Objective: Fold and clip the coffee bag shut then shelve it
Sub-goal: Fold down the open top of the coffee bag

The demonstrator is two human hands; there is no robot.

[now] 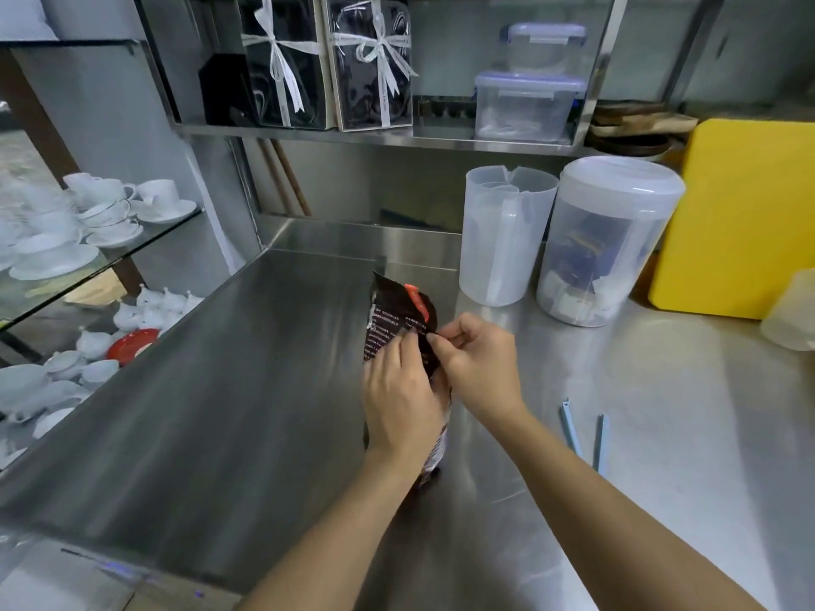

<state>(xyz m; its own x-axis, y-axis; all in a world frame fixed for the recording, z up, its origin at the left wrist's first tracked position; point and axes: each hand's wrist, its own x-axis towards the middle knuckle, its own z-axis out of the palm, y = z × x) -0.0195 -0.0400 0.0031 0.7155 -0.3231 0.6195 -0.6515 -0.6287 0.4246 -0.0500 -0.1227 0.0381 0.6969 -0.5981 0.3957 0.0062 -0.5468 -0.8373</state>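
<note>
A dark coffee bag (388, 321) with white print and a red strip near its top stands on the steel counter (229, 390). My left hand (399, 399) wraps around the bag's front and middle. My right hand (478, 361) pinches the bag's upper right edge between thumb and fingers. The lower part of the bag is mostly hidden behind my left hand. A light blue bag clip (584, 434), opened into two thin arms, lies on the counter to the right of my right forearm. The steel shelf (397, 136) runs above the counter at the back.
A translucent pitcher (502, 235) and a lidded plastic jar (608, 240) stand behind the bag to the right, next to a yellow cutting board (745, 218). Ribboned black boxes (326, 59) and clear containers (527, 105) fill the shelf. White cups and saucers (88, 222) sit on glass shelves left.
</note>
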